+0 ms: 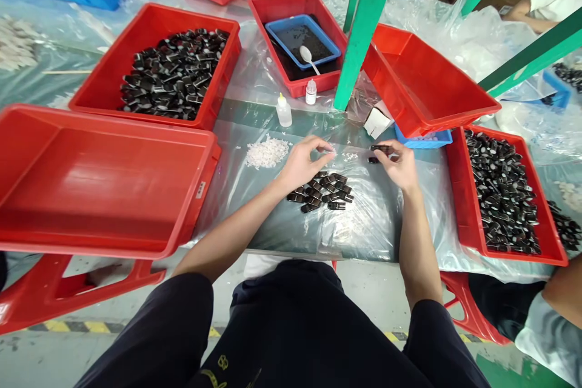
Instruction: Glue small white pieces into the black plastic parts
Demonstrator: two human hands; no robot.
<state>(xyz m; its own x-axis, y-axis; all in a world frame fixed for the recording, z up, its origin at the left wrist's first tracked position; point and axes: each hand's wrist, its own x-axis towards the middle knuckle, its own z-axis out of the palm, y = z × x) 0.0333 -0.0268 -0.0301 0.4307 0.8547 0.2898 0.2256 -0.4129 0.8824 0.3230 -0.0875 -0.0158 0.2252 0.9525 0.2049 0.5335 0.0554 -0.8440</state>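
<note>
My left hand [305,163] is over the table, its thumb and forefinger closed round a tiny white piece [332,152]. A loose pile of such white pieces [267,152] lies to its left, and a few more are scattered between my hands. My right hand [399,165] grips a glossy black plastic part [382,149] between thumb and fingers. A second black part [373,160] shows just below it; whether that one is held or lying on the table I cannot tell. Below my left hand, several black parts [322,191] lie in a cluster on the plastic sheet.
Red bins of black parts stand left [218,82] and right [468,206]. Closer left is a bare red bin [104,188]. A green post [361,42] rises behind two small bottles [284,112]. One red bin [422,79] rests tilted at back right. Co-workers' arms show at right.
</note>
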